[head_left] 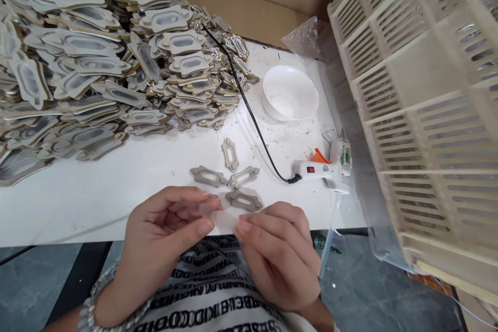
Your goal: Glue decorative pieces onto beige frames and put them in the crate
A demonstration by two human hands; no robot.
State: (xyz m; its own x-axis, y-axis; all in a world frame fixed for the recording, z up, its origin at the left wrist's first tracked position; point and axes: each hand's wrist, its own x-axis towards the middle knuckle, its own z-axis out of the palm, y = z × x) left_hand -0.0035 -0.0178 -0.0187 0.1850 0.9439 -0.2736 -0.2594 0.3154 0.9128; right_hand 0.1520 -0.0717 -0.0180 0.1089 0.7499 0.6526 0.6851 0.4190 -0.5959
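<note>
Between my two hands, above the table's front edge, is a small translucent whitish piece (225, 221) like thin plastic film. My left hand (167, 238) pinches its left end between thumb and fingers. Its right end is gripped by the thumb and fingertips of my right hand (280, 249). Just beyond the hands lie several loose grey frame-shaped plates with oval openings, among them a near plate (244, 200), a left plate (209, 176) and an upright-lying plate (230, 154). What exactly the translucent piece is, I cannot tell.
Large stacks of similar plates (89, 46) fill the table's left and back. A white bowl (290, 93) stands at the back right. Nearer lies a white glue gun (327, 170) with an orange trigger and black cord (252, 114). Beige plastic crates (416, 78) rise at the right.
</note>
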